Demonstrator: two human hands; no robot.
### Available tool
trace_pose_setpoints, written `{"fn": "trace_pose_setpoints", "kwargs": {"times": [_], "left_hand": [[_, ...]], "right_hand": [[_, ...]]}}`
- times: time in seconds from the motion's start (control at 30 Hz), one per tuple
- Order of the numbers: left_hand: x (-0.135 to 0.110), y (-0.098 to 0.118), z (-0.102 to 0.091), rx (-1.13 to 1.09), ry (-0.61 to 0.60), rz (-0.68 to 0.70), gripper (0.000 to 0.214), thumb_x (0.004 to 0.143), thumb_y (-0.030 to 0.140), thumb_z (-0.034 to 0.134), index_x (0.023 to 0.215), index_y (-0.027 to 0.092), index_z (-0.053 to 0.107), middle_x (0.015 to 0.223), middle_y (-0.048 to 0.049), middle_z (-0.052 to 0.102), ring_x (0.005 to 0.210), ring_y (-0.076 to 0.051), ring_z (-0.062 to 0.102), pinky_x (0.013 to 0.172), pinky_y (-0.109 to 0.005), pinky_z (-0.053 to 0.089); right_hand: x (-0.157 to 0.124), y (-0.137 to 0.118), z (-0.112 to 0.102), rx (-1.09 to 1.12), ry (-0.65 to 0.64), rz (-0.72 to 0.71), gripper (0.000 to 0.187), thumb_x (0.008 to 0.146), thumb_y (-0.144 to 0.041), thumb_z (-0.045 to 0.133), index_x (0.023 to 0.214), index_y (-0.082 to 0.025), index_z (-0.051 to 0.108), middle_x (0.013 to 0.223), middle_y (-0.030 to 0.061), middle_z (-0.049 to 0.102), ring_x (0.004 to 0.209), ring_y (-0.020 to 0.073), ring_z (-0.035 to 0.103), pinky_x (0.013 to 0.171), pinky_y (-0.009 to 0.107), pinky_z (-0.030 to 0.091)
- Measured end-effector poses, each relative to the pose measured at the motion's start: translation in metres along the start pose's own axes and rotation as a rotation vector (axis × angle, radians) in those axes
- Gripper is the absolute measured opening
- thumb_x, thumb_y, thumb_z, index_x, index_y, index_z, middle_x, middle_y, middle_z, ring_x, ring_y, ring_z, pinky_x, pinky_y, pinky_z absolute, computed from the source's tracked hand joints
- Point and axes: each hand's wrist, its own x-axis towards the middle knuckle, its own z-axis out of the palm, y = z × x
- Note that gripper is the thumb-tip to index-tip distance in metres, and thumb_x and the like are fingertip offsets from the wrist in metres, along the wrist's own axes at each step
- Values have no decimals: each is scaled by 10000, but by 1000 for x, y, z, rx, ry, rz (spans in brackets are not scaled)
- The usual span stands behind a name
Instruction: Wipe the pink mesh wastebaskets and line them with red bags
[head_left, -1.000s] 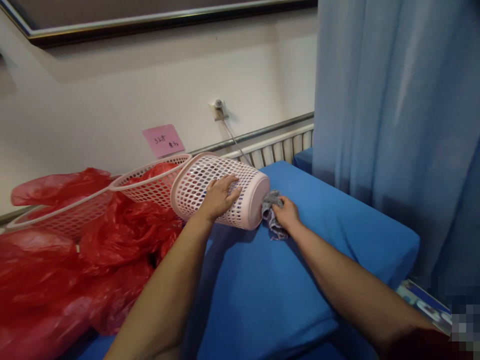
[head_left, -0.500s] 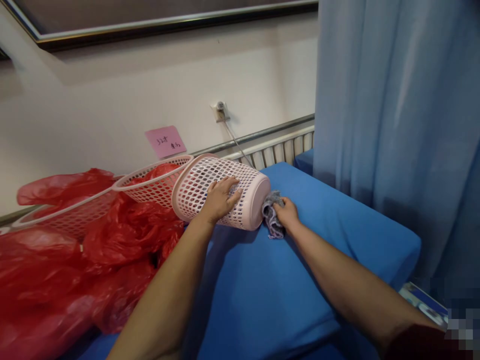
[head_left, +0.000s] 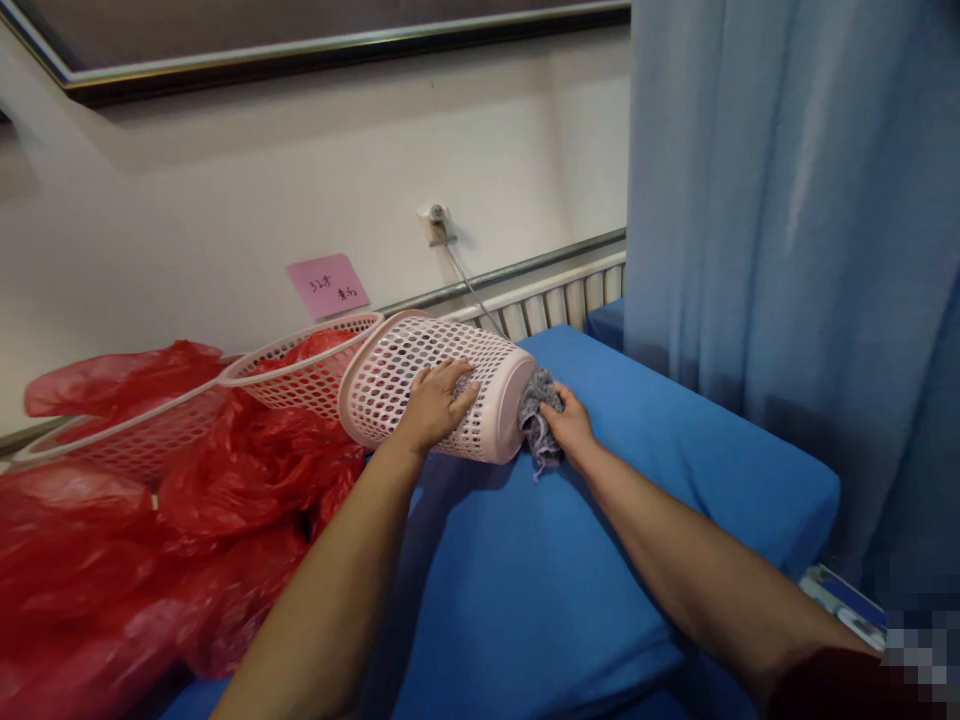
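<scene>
My left hand (head_left: 439, 405) spread, fingers loose, on the pink basket's (head_left: 510, 408) mesh | my right hand (head_left: 571, 422) pinching the grey cloth (head_left: 536, 410) against its base | basket on its side atop the blue sheet (head_left: 675, 440) | probably light, flexible plastic, slick — rim or base edge seems surest; cloth soft, bunches easily

There are two hands (head_left: 435, 410), at least three pink baskets (head_left: 501, 408), one gray cloth (head_left: 537, 408) and one pink note (head_left: 328, 286)
</scene>
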Motion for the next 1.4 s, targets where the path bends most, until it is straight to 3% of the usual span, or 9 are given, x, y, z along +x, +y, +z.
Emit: {"fn": "trace_pose_setpoints", "kwargs": {"times": [0.1, 0.3, 0.53, 0.77, 0.83, 0.97, 1.2, 1.27, 1.4], "left_hand": [[-1, 0, 1, -1, -1, 5, 433, 983, 453, 438, 1307, 229, 619, 1449, -93, 629, 1402, -284, 514, 1201, -524, 286], [-2, -1, 2, -5, 23, 6, 432, 980, 452, 439, 1309, 236, 617, 1453, -90, 627, 1406, -267, 513, 1198, -513, 298], [-4, 0, 2, -7, 24, 4, 435, 979, 455, 440, 1304, 231, 622, 1441, -97, 635, 1423, -266, 497, 1197, -507, 300], [-2, -1, 2, -7, 19, 7, 436, 981, 454, 437, 1319, 245, 615, 1446, -87, 632, 1415, -264, 503, 1199, -510, 299], [-3, -1, 2, -3, 24, 9, 441, 984, 457, 432, 1321, 240, 614, 1446, -89, 633, 1414, -271, 504, 1200, -516, 294], [-3, -1, 3, 7, 32, 6, 451, 990, 462, 418, 1326, 230, 610, 1455, -96, 625, 1405, -278, 514, 1200, -523, 288], [-1, 1, 2, 5, 10, 5, 451, 985, 457, 424, 1324, 228, 613, 1465, -98, 616, 1411, -283, 506, 1199, -523, 286], [0, 2, 1, 18, 11, 10, 455, 993, 462, 411, 1332, 232, 608, 1460, -99, 619, 1391, -281, 523, 1196, -519, 288], [2, 5, -1, 76, -31, 47, 501, 1014, 445, 377, 1444, 239, 532, 1477, -103, 600, 1403, -295, 504, 1197, -547, 275]], "right_hand": [[12, 2, -4, -5, 19, 0, 448, 862, -283, 555, 1298, -190, 600, 1232, 57, 719, 1080, 178, 687, 964, 301, 532], [10, 12, 5, -105, 24, 56, 283, 787, -203, 637, 1054, -171, 727, 1029, 97, 758, 1047, 270, 708, 1027, 450, 507], [4, -12, -4, -44, 48, -258, 507, 866, -248, 596, 1372, -232, 619, 1489, 73, 536, 1387, 203, 504, 1183, 350, 384], [5, -3, -1, -175, 21, -110, 422, 809, -161, 602, 1217, -187, 709, 1143, 97, 700, 1140, 262, 661, 1065, 437, 503], [-2, -9, -4, -165, 24, -199, 470, 834, -180, 601, 1297, -226, 671, 1299, 90, 636, 1251, 247, 604, 1124, 415, 461], [-17, -23, -7, -125, 10, -561, 538, 892, -183, 554, 1420, -285, 581, 1509, 74, 455, 1407, 234, 477, 1200, 396, 388], [-1, -11, -7, -274, -18, -150, 477, 849, -171, 586, 1320, -190, 655, 1333, 140, 583, 1240, 310, 605, 1124, 499, 461], [-3, -12, -10, -254, -22, -227, 495, 851, -176, 596, 1342, -220, 640, 1394, 116, 554, 1297, 283, 569, 1152, 453, 442], [-18, -22, -14, -144, -16, -634, 522, 870, -145, 548, 1372, -272, 620, 1509, 76, 452, 1389, 234, 490, 1185, 389, 409]]}}
